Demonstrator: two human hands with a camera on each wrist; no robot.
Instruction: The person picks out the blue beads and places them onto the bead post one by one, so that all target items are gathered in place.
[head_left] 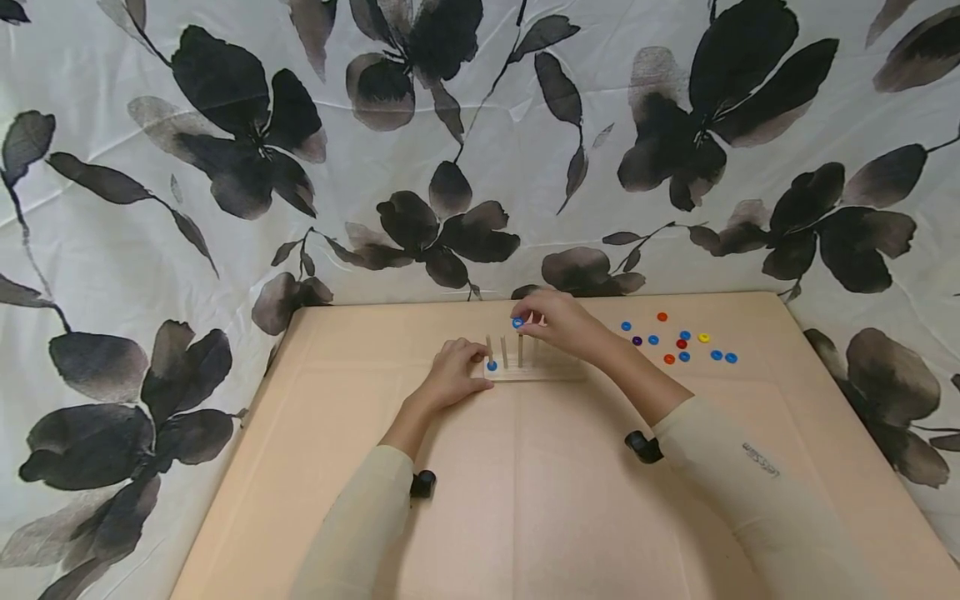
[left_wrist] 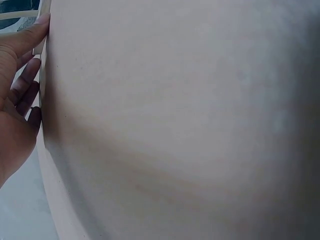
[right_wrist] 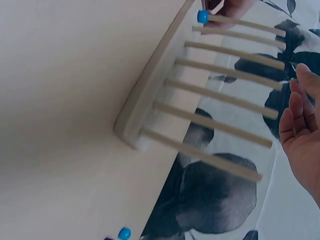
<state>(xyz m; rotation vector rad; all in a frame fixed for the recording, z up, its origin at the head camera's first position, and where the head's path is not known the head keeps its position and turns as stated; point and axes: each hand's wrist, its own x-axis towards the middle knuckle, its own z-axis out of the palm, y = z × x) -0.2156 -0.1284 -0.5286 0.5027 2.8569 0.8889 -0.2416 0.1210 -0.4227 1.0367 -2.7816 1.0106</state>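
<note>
A wooden peg stand (head_left: 536,377) lies near the table's far edge, its row of several thin upright pegs (right_wrist: 220,90) rising from a bar-shaped base. My left hand (head_left: 452,372) grips the left end of the base, the thumb along the front side and the other fingers behind. On the leftmost peg a blue bead (right_wrist: 202,16) sits low, against the base. Above the pegs, toward the left part of the row, my right hand (head_left: 558,323) pinches another blue bead (head_left: 517,322) by its edge. In the right wrist view that bead is hidden by the hand (right_wrist: 305,125).
Several loose beads are scattered to the right of the stand: blue ones, red ones (head_left: 662,317), a yellow one (head_left: 703,338) and a dark purple one (head_left: 637,341). A floral cloth (head_left: 517,150) hangs behind the tan table (head_left: 517,500).
</note>
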